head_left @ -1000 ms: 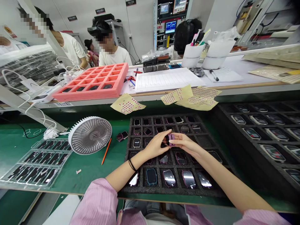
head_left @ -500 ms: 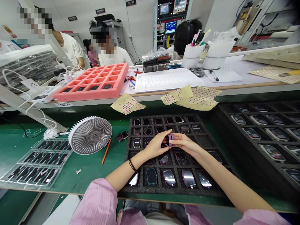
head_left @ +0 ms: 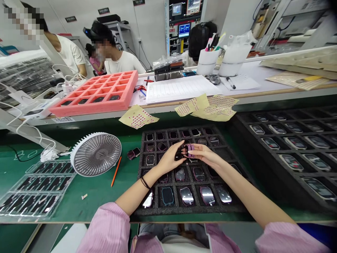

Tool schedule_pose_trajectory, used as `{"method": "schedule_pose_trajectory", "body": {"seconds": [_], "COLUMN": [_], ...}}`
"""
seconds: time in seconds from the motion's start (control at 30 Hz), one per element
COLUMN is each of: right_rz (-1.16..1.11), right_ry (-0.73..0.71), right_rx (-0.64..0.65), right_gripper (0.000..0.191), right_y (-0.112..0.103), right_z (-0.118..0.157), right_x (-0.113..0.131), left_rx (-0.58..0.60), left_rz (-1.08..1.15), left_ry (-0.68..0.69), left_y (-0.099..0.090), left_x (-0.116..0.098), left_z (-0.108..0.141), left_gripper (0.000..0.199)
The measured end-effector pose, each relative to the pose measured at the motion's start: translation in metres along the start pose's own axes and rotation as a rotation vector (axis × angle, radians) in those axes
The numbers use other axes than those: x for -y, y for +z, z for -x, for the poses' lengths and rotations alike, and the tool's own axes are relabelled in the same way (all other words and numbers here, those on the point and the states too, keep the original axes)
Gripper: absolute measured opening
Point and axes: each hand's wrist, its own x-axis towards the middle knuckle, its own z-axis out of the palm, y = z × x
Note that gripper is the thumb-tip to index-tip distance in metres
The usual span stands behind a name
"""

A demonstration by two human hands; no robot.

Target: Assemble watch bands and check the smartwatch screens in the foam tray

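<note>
Over the middle of a black foam tray (head_left: 155, 209), both hands meet around a small purple smartwatch case (head_left: 190, 150). My right hand (head_left: 207, 156) pinches the case between thumb and fingers from the right. My left hand (head_left: 170, 158) curls about its left side, around a dark part that is too small to make out. Below the hands, smartwatch faces with purple frames (head_left: 207, 195) and one with a blue frame (head_left: 167, 195) sit in the tray's compartments. The hands and forearms hide some compartments.
A grey fan (head_left: 96, 154), an orange pencil (head_left: 116, 171) and a loose watch case (head_left: 133, 153) lie left of the tray. Further left is a clear tray of dark parts (head_left: 39, 184). Another black foam tray (head_left: 265, 165) stands right. A pink foam tray (head_left: 92, 107) rests on the shelf.
The view has shifted, so most things sit slightly further left. My left fingers have spread a little from the purple case, which stays in my right hand.
</note>
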Motion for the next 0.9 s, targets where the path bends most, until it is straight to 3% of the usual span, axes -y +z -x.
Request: {"method": "schedule_pose_trajectory", "body": {"seconds": [0.13,0.33,0.63,0.8,0.9], "right_rz": [0.039,0.093,0.07,0.13,0.543], "right_ry": [-0.014,-0.032,-0.069,-0.249,-0.366], "right_rx": [0.008,0.059,-0.042,-0.232,-0.437], "right_gripper": [0.042,0.04,0.044,0.037,0.046], "right_y": [0.003,0.0,-0.032,-0.056,-0.073], "right_z": [0.003,0.018,0.059,0.075,0.068], "right_x": [0.004,0.014,0.013,0.018,0.016], "left_rx": [-0.012,-0.041,0.054,0.038,0.267], "left_rz": [-0.007,-0.02,-0.039,-0.086,-0.225], "left_ry": [0.031,0.169,0.225,0.147,0.049], "left_y": [0.0,0.003,0.034,0.054,0.065], "left_x": [-0.002,-0.012,-0.032,-0.035,-0.032], "left_z": [-0.001,-0.008,-0.037,-0.058,-0.07], "left_gripper": [0.071,0.053,0.047,0.05,0.042]}}
